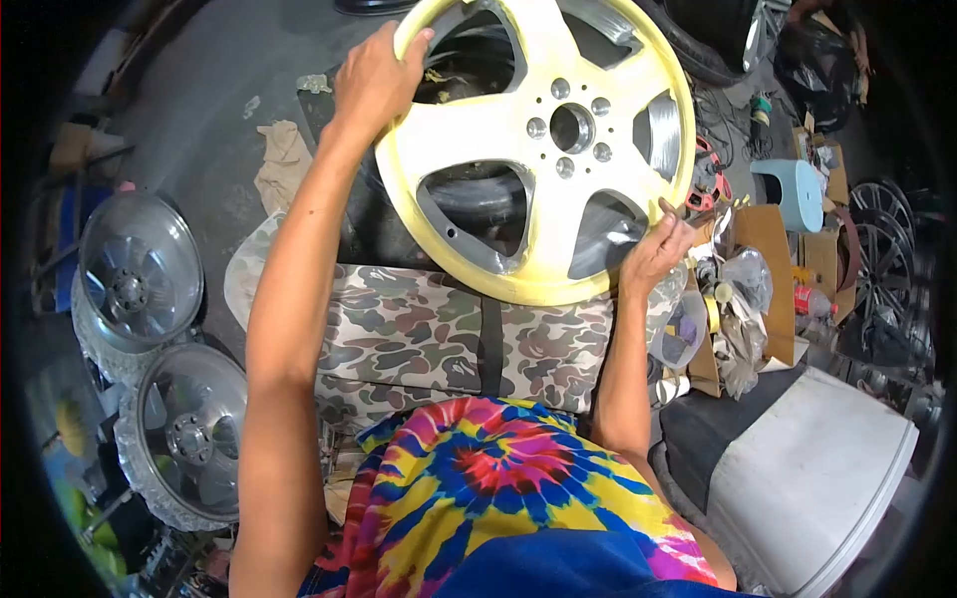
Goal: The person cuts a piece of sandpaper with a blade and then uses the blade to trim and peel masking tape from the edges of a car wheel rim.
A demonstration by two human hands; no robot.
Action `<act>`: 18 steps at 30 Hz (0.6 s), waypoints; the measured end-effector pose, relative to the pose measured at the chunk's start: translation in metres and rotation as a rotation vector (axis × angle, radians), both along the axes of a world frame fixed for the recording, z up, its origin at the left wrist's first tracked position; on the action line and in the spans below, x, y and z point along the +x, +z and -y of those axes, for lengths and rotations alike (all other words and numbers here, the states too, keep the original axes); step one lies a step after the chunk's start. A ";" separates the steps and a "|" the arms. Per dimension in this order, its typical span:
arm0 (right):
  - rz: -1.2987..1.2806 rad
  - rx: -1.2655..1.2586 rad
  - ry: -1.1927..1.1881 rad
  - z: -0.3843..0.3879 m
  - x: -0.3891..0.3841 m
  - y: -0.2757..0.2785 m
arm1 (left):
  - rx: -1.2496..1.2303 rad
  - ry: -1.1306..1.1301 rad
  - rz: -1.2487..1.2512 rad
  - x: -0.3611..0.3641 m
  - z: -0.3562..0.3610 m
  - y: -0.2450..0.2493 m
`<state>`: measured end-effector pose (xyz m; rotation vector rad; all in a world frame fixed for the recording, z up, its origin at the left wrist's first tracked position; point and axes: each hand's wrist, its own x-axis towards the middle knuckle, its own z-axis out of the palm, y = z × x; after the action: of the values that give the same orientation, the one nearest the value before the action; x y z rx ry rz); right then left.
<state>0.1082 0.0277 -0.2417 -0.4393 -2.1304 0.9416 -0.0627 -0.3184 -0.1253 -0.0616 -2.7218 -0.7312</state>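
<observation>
A car wheel rim (pixel 498 133) with a pale yellow face and five broad spokes is held up before me, its face turned to the camera. At its upper left edge my left hand (pixel 379 78) is closed round the rim, thumb on the yellow face. My right hand (pixel 658 251) grips the lower right edge, fingers partly hidden behind it. Dark tyre-like shapes show through the gaps between the spokes. Below the rim lies a camouflage-patterned cloth (pixel 439 324) with a dark strap across it.
Two bare metal rims (pixel 140 269) stand at the left. On the right are a cardboard box (pixel 763 244) of bags and tape, a light blue stool (pixel 793 194), a white panel (pixel 812 468) and dark multi-spoke wheels (pixel 882 249). A crumpled brown paper (pixel 282 164) lies on the floor.
</observation>
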 end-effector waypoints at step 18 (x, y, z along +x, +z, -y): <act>0.272 0.004 0.856 0.044 -0.041 0.069 | -0.031 -0.023 -0.015 -0.008 0.010 0.001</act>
<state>0.0667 -0.0161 -0.1724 0.4264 -2.6106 1.3873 -0.0704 -0.3286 -0.1239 -0.1054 -2.7232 -0.6919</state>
